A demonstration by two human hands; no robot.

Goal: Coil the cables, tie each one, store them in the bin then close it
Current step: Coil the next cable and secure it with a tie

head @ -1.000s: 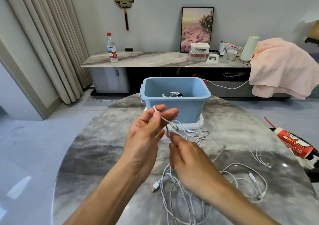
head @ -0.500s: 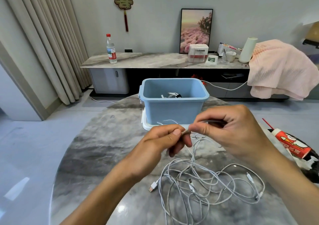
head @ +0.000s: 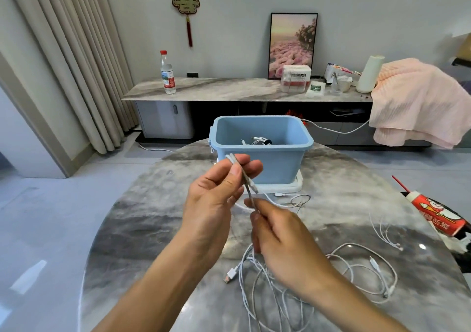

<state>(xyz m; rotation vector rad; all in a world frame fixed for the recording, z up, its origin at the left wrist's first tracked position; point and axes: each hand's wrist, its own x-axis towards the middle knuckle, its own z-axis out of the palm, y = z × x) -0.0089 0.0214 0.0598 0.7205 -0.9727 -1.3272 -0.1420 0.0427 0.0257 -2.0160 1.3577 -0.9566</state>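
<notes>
Both hands have drawn close again: left hand (head: 216, 204) and right hand (head: 283, 240) are pinching a white cable (head: 246, 178) above the marble table (head: 153, 217), before the open blue bin (head: 260, 150).

The cable tangle (head: 267, 298) runs off the bottom edge.

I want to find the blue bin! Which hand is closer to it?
Left. The left hand is raised just in front of the blue bin, pinching a white cable. The right hand is lower, nearer the camera.
</notes>
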